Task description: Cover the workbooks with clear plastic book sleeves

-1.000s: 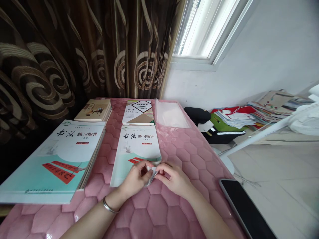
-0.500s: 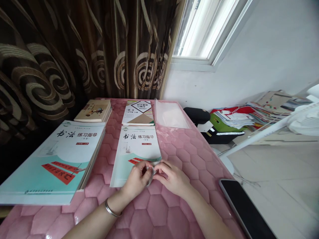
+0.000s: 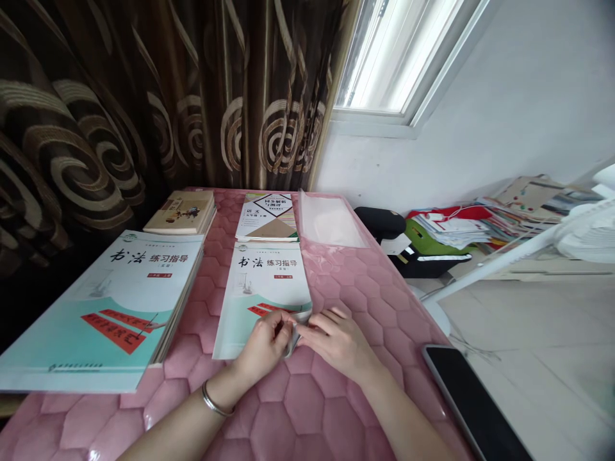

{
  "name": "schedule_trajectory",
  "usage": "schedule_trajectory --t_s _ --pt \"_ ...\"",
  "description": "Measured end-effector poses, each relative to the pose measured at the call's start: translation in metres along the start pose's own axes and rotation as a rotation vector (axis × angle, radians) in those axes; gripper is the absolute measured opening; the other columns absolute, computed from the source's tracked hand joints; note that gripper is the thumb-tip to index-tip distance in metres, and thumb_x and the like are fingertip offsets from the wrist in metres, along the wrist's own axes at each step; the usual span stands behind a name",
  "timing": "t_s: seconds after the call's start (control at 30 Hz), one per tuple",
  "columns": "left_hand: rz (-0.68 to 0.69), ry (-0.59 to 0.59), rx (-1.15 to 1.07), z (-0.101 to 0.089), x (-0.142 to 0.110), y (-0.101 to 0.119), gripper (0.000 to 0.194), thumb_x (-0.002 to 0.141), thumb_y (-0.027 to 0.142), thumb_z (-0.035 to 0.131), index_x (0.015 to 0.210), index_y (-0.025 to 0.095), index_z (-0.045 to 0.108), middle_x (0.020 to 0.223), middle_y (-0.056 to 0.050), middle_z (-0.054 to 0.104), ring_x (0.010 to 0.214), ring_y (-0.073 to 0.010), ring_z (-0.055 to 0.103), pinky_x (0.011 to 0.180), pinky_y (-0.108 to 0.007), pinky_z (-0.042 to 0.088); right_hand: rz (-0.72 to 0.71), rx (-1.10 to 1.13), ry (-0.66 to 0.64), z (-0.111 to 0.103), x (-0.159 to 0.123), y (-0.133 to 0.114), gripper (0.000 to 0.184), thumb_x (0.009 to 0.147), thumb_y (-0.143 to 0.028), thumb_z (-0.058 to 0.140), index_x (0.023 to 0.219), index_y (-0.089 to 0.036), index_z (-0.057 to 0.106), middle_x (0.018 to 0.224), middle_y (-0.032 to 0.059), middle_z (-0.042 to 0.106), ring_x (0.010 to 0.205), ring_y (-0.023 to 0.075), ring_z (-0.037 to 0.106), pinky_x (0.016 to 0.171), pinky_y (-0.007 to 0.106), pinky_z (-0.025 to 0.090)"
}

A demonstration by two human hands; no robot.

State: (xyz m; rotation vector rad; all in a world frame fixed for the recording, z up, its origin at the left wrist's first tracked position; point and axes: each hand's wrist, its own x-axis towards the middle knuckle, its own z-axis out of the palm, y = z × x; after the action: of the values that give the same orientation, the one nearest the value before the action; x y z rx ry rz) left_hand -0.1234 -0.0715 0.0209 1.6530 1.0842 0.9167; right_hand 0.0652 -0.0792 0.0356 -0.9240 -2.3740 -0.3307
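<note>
The workbook [image 3: 269, 278] lay face up on the pink, padded bench [image 3: 307, 410], its lower right corner seemingly curled up between the hands. The left hand [image 3: 262, 342] had a narrow grip, thumb and forefinger pinching that corner; the right hand [image 3: 343, 346] touched it with its fingertips, though whether they were closed on it I could not tell. Working so thin an edge well called for light, even pressure, the left pinch as anchor and the right fingers smoothing outward, since a hard tug could have creased or torn it. The second book [image 3: 266, 221] sat just beyond the workbook's top edge, leaving little room to slide it away. A clear sheet [image 3: 331, 221] lay beside that book, a thick book stack [image 3: 120, 301] stood to the left, and a dark-screened device [image 3: 475, 403] rested near the right forearm
</note>
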Motion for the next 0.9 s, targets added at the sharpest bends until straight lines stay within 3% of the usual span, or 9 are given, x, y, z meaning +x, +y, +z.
schedule_trajectory --t_s 0.33,0.47,0.63,0.8,0.9 --pt "-0.021 -0.026 -0.064 -0.0014 0.0002 -0.0013 0.027 0.090 0.037 0.046 0.082 0.017 0.061 0.071 -0.002 0.060 0.066 -0.0140 0.051 0.064 -0.025 0.042 -0.004 -0.004 -0.037 -0.0017 -0.0023 0.0024 0.028 0.092 -0.030 0.062 0.120 -0.033 0.065 0.073 0.0001 0.064 0.069 0.0150 0.055 0.067 0.033 0.034" --pt "-0.032 -0.043 -0.074 -0.0026 -0.0002 0.0013 0.026 0.089 0.036 0.045 0.083 0.016 0.062 0.072 -0.002 0.060 0.068 -0.0145 0.051 0.065 -0.025 0.041 -0.003 -0.024 -0.042 -0.0003 -0.0025 0.0022 0.029 0.092 -0.032 0.061 0.121 -0.034 0.065 0.072 0.0000 0.064 0.068 0.0147 0.054 0.067 0.032 0.034" --pt "-0.024 -0.038 -0.027 -0.0008 -0.0012 0.0006 0.011 0.079 0.023 0.054 0.087 0.017 0.059 0.069 0.003 0.055 0.061 -0.0119 0.046 0.058 -0.024 0.036 -0.008 -0.044 -0.035 0.0014 -0.0033 0.0022 0.029 0.094 -0.029 0.058 0.122 -0.030 0.065 0.069 -0.0005 0.061 0.067 0.0146 0.053 0.067 0.033 0.034" --pt "0.001 -0.008 -0.003 0.0022 -0.0027 -0.0021 0.011 0.077 0.017 0.054 0.087 0.019 0.056 0.066 0.005 0.050 0.060 -0.0112 0.044 0.058 -0.024 0.035 0.015 0.017 -0.015 0.0014 -0.0017 0.0018 0.029 0.092 -0.030 0.061 0.121 -0.030 0.065 0.069 -0.0010 0.061 0.067 0.0147 0.055 0.066 0.032 0.033" --pt "0.018 -0.002 -0.081 0.0037 -0.0040 -0.0037 0.019 0.079 0.018 0.053 0.098 0.020 0.051 0.070 0.005 0.051 0.063 -0.0116 0.047 0.061 -0.024 0.037 0.017 0.047 0.003 0.0024 -0.0012 0.0013 0.022 0.092 -0.028 0.062 0.113 -0.027 0.068 0.073 0.0005 0.065 0.069 0.0151 0.057 0.067 0.032 0.034"
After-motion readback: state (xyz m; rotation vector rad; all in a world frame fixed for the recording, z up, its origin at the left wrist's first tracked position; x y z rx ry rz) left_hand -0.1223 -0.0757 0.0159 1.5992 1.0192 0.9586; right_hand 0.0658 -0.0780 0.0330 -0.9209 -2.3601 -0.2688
